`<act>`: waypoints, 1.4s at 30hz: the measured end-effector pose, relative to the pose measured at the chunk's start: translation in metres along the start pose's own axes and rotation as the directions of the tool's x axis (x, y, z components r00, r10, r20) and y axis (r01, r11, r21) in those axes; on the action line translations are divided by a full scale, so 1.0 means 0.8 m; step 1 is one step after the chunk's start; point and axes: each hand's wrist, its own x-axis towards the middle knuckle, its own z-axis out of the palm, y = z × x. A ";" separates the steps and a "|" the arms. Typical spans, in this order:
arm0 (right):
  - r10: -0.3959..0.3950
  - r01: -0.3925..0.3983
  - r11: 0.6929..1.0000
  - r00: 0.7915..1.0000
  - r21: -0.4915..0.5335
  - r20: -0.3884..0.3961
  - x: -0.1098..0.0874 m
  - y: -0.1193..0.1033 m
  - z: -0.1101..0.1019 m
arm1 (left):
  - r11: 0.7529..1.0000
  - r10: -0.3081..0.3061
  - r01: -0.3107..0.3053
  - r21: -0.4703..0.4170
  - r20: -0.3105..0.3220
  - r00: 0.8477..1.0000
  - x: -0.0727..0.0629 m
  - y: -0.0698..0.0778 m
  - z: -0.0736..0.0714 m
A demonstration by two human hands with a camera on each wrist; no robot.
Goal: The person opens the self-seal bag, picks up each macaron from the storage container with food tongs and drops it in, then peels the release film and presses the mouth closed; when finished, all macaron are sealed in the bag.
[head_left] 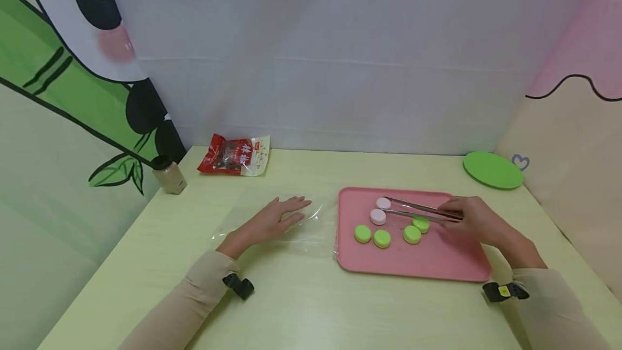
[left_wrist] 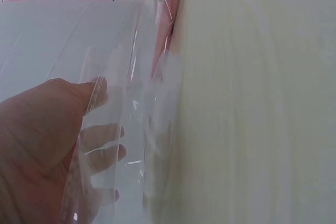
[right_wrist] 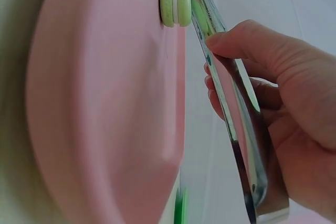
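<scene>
My right hand (head_left: 481,220) grips metal tongs (head_left: 418,214) above a pink tray (head_left: 418,266). In the head view the tong tips lie either side of the farther pale pink macaron (head_left: 383,202); whether they press on it I cannot tell. A second pale pink macaron (head_left: 378,217) lies just nearer. Several green macarons (head_left: 382,239) sit along the tray's near side, two of them visible as a green macaron (right_wrist: 175,3) and its neighbour in the right wrist view. Left of the tray my left hand (head_left: 272,223), fingers extended, is over a clear plastic bag (head_left: 311,239); the left wrist view shows its fingers through the film.
At the back left lie a red and white snack packet (head_left: 233,155) and a small dark-capped jar (head_left: 169,176). A round green mat (head_left: 493,170) is at the back right. Printed panels (head_left: 340,69) enclose the table on three sides.
</scene>
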 end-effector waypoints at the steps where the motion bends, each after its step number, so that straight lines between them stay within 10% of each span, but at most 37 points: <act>1: -0.011 0.011 1.000 1.000 -0.004 -0.011 0.000 0.000 0.000 | 1.000 0.004 -0.004 -0.001 -0.001 1.000 -0.001 0.000 0.000; 8: -0.116 0.120 0.992 0.991 0.049 -0.069 0.006 -0.021 0.005 | 1.000 -0.016 0.016 0.000 -0.018 1.000 -0.008 -0.002 0.000; 24: -0.115 0.095 0.990 0.975 0.108 0.191 0.064 -0.123 0.056 | 1.000 0.022 -0.023 -0.018 -0.025 0.999 -0.004 -0.001 0.004; 42: -0.215 0.193 0.973 0.958 0.127 0.190 0.125 -0.171 0.103 | 0.997 0.070 -0.071 -0.022 -0.033 0.997 -0.001 0.003 0.003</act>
